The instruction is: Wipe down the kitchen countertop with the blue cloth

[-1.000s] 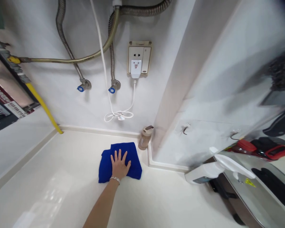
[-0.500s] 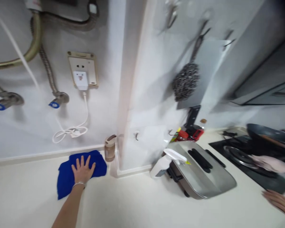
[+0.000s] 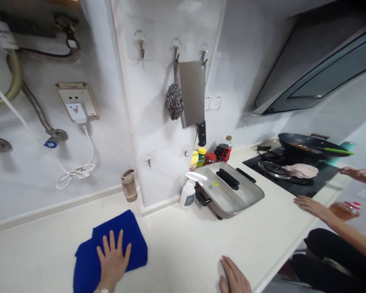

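Observation:
My left hand (image 3: 113,260) lies flat on a blue cloth (image 3: 134,240), fingers spread, pressing it against the white countertop (image 3: 177,252). The cloth is partly folded, its lower edge cut off by the frame. My right hand (image 3: 235,277) rests on the counter near its front edge, fingers stretched out and holding nothing. Behind the cloth, by the wall corner, stands a small brownish bottle (image 3: 129,186). A white spray bottle (image 3: 188,194) is upright beside a rectangular electric pan (image 3: 240,195) with a lid.
Another person's hands (image 3: 312,206) are at right, one on the counter by the black stove (image 3: 295,185). A wok (image 3: 308,142) and a pink cloth (image 3: 301,171) are on the stove. A cleaver (image 3: 192,93) and steel scrubber (image 3: 174,101) hang on the wall. A plugged-in white cord (image 3: 90,150) dangles left.
My left hand has slid the blue cloth away from the wall, toward me. My right hand has come into view. The view has turned right, showing more of the other person.

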